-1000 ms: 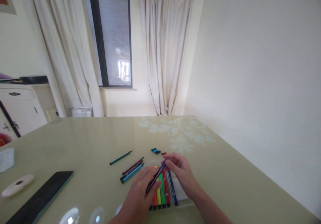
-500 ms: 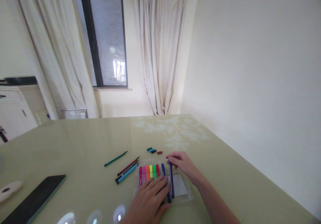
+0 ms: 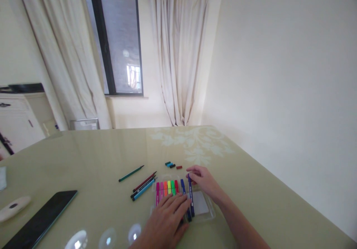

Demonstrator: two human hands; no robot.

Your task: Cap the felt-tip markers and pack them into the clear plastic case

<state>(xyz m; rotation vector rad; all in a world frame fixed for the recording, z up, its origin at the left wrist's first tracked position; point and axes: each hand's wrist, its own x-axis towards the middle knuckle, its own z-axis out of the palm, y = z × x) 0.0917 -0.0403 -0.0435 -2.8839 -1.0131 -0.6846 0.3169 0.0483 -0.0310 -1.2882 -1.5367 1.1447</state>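
A clear plastic marker case [image 3: 210, 213] lies opened on the table, with a row of bright felt-tip markers [image 3: 169, 186] in its left half. My left hand [image 3: 170, 213] rests flat across these markers, fingers stretched out, hiding their lower parts. Just right of its fingertips is a blue marker [image 3: 183, 186], partly covered by the hand. My right hand [image 3: 202, 178] pinches the top end of a purple-blue marker [image 3: 191, 197], which slants over the case's right half. A white card [image 3: 200, 202] shows in that half.
Left of the case lie uncapped markers: a green one [image 3: 131, 173], a dark red one [image 3: 144, 181] and a light blue one [image 3: 143, 189]. Several loose caps [image 3: 172, 165] sit behind it. A black tablet [image 3: 41, 219] and a white oval object [image 3: 13, 208] are at left.
The view has shifted slightly. My right hand keeps its pinch on the purple-blue marker, whose top is now more covered by the fingers. My left hand stays on the case.
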